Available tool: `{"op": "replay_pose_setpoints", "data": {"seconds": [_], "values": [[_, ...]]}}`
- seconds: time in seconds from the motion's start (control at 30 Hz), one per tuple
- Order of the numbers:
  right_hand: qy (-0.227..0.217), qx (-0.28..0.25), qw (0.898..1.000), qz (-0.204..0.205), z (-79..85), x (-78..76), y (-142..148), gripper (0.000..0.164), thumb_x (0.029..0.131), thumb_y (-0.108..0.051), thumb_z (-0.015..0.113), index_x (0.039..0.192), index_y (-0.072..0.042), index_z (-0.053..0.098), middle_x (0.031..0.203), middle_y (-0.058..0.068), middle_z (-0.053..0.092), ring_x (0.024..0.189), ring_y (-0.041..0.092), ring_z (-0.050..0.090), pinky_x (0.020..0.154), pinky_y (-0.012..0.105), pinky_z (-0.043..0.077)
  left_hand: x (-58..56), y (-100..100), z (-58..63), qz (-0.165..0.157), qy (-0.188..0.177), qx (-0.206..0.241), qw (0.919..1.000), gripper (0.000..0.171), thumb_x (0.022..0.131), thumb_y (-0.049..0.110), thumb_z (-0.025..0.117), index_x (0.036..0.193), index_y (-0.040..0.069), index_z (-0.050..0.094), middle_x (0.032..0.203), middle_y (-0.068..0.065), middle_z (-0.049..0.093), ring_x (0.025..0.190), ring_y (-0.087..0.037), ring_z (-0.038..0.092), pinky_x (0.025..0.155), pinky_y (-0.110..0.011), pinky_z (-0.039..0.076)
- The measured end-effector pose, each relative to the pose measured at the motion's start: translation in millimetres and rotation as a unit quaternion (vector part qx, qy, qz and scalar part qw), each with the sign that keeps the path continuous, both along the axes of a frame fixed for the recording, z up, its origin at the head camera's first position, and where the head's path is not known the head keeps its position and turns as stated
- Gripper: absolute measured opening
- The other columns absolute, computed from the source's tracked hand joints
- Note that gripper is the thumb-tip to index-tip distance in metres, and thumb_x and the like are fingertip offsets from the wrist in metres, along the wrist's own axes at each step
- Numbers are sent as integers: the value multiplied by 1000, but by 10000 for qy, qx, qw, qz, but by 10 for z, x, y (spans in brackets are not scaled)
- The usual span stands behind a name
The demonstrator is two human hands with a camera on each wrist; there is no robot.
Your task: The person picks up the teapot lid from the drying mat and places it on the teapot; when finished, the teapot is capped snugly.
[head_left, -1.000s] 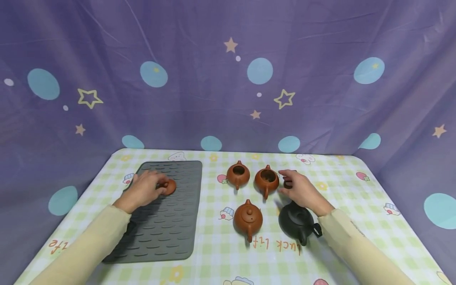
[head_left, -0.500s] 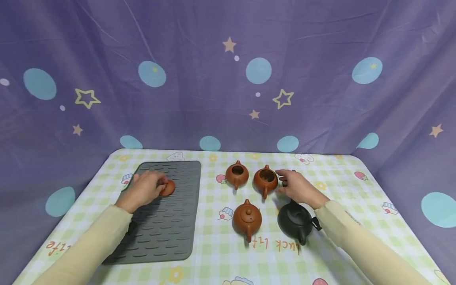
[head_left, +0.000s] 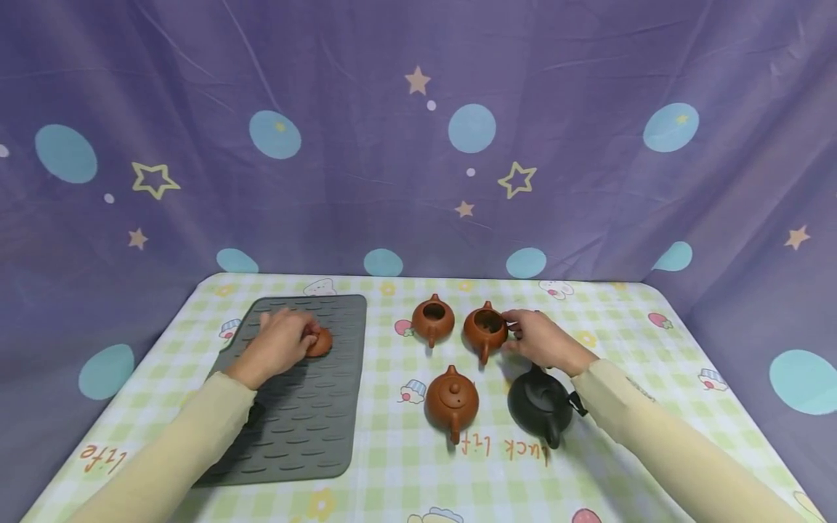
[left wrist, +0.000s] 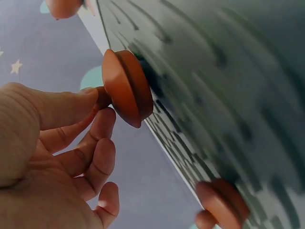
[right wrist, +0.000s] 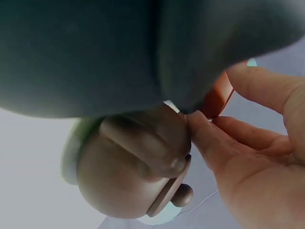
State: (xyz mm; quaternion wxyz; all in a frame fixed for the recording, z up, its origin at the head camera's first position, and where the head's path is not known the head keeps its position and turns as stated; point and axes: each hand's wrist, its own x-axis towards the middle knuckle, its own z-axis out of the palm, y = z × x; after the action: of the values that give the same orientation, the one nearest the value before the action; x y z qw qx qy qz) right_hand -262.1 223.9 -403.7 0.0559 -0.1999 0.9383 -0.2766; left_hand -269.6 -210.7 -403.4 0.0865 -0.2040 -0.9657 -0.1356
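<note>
Purple curtain [head_left: 366, 181] stands behind the worktop [head_left: 386, 487]; in head view, left hand [head_left: 281, 345] with clay lid [head_left: 320, 344] has shifted rightward at the ribbed mat [head_left: 320, 428]; right hand [head_left: 543, 340] came nearer to lidless teapot [head_left: 485, 338]; both pieces seem now in work; left wrist view: thumb and finger pinch lid's knob [left wrist: 103, 98], mat just beside; right wrist view: fingertips reach teapot's side; gripping, I cannot tell.
</note>
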Motion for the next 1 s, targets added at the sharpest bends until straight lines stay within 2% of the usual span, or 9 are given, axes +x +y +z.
{"op": "replay_pose_setpoints", "data": {"seconds": [0.13, 0.23, 0.4, 0.63, 0.77, 1.0], "values": [[212, 45, 9998, 15, 6, 2, 3, 49, 83, -1, 69, 126, 13, 50, 117, 26, 59, 100, 38, 61, 81, 40, 50, -5, 117, 40, -95, 64, 26, 9999, 5, 84, 5, 70, 87, 9, 68, 88, -6, 65, 86, -30, 52, 74, -48, 30], [189, 2, 9998, -50, 11, 2, 9, 48, 83, -1, 69, 126, 12, 51, 117, 26, 59, 101, 36, 61, 82, 40, 49, -11, 230, 90, -231, 115, 127, 9996, 6, 85, 9, 71, 90, 9, 68, 90, -6, 65, 90, -32, 53, 74, -48, 30], [182, -1, 9997, -140, 5, -11, 13, 47, 83, -2, 70, 125, 10, 53, 117, 24, 60, 101, 35, 61, 83, 40, 49, -18, 477, 171, -516, 326, 271, 9978, 8, 84, 10, 72, 91, 10, 68, 89, -3, 64, 88, -29, 53, 75, -48, 30], [83, 6, 9996, -268, 11, -21, 6, 44, 82, 0, 70, 123, 8, 55, 117, 23, 60, 102, 35, 61, 82, 39, 49, -46, 958, 264, -828, 824, 499, 9919, 6, 85, 12, 72, 90, 10, 69, 83, 0, 63, 75, -21, 47, 70, -42, 27], [164, -14, 9996, -247, 11, -37, -12, 42, 81, 1, 71, 120, 8, 57, 114, 23, 61, 99, 34, 63, 80, 37, 50, -82, 1271, 309, -971, 825, 593, 9901, 4, 85, 12, 72, 88, 12, 68, 81, 2, 63, 76, -19, 47, 70, -40, 26], [212, -37, 9992, -322, -12, -37, -44, 39, 83, 0, 70, 119, 6, 58, 113, 21, 62, 98, 33, 63, 79, 36, 51, -179, 1724, 314, -1248, 853, 582, 9868, 4, 85, 14, 71, 87, 13, 68, 84, 1, 65, 79, -19, 48, 72, -40, 28]]}}
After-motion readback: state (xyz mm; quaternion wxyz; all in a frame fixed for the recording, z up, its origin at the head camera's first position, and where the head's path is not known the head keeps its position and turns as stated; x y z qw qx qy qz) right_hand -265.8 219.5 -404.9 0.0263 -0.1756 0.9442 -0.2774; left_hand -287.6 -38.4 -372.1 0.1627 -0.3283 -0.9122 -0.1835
